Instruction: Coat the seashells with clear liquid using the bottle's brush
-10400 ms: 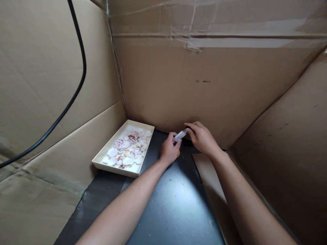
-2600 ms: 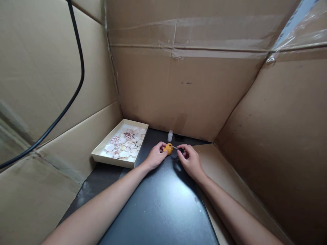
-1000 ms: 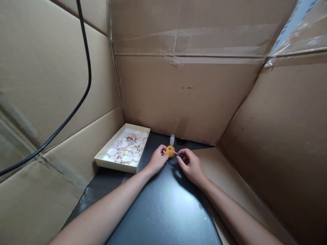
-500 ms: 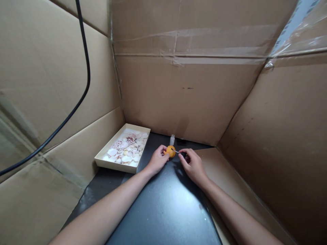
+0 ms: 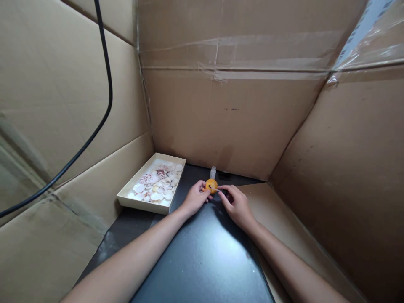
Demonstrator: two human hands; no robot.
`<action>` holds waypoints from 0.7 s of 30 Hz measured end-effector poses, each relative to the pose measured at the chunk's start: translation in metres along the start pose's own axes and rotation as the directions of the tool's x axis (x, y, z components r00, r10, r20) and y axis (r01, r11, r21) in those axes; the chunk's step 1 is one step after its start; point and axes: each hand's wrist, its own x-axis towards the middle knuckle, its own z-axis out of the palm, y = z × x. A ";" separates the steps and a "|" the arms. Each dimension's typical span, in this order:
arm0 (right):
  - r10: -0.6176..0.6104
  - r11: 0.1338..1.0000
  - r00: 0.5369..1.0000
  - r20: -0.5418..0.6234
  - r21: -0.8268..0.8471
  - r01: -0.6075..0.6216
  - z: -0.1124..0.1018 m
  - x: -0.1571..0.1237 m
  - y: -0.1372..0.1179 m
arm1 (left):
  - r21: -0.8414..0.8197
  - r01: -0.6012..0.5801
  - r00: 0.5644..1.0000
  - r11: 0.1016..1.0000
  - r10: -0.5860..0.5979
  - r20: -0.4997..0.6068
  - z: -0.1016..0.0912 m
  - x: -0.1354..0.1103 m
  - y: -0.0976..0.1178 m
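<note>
An orange scallop shell (image 5: 211,184) with a dark mark on its face is pinched in my left hand (image 5: 196,198), between thumb and fingers above the black tabletop. My right hand (image 5: 236,205) is closed on a thin stick-shaped tool (image 5: 216,190), whose exact kind is too small to make out. The tool's tip meets the lower right part of the shell, by the dark mark. Just behind the shell stands a small clear bottle (image 5: 213,172) with whitish contents.
To the left, a shallow cream tray (image 5: 143,205) holds several white, pinkish and brown-striped seashells. Cardboard walls (image 5: 202,122) enclose the black table (image 5: 195,269) on the left, back and right. A black cable (image 5: 109,84) hangs at the upper left.
The tool's tip has shifted down and left across the shell. My right hand has come slightly nearer the shell, which has turned a little in my left hand.
</note>
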 end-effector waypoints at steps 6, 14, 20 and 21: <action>0.003 1.000 0.998 -0.059 0.007 -0.003 0.001 0.001 0.002 | -0.017 0.009 1.000 1.000 -0.008 0.023 0.000 -0.001 0.000; 0.023 1.000 0.995 -0.093 0.003 -0.023 0.001 0.000 -0.001 | -0.024 -0.015 0.999 1.000 0.016 0.039 0.000 -0.001 -0.002; -0.024 1.000 0.998 -0.057 0.002 0.024 0.000 0.000 -0.003 | 0.014 -0.037 0.998 0.999 0.036 0.046 -0.001 0.000 -0.004; -0.009 1.000 0.996 -0.087 -0.007 0.009 -0.001 0.000 -0.003 | 0.023 -0.034 0.998 0.999 0.033 0.045 -0.001 0.000 -0.004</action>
